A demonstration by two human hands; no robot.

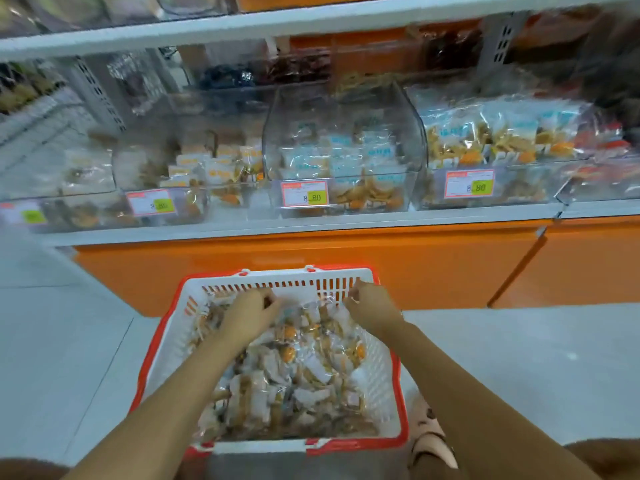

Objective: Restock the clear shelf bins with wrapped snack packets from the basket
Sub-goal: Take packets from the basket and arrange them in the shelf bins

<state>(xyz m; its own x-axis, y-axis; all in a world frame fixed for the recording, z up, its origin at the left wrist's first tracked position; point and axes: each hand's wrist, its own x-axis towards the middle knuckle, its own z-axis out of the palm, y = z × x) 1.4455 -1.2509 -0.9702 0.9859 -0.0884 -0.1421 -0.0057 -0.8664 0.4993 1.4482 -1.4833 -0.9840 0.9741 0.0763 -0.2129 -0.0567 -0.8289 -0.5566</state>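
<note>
Glossy orange base panel [311, 258] along the bottom of the display, white ledge [277, 227] right above it. Three price labels with red border and yellow-green square: left label [151, 202], middle label [304, 193], right label [470, 183], the last two showing 8.80. Higher up another white shelf [242, 26], grey perforated upright [502, 43] under it. Pale tiled floor [519, 358] in front, sandalled foot [433, 445] at lower right

Cool, flat shop light from above; a soft, wide-angle picture.

Nothing throws a hard shadow, and the grey floor [519, 358] looks washed out. Film on the wrapped snack packets [304, 368] glints white, and my left hand [249, 317] and right hand [372, 306] look soft-edged. Pale glare sits on the curved fronts of the clear bins [343, 133]. The price labels [304, 194] read sharpest mid-frame and smear toward the left. The far upper shelf [242, 26] is blurred and bows with the lens.
</note>
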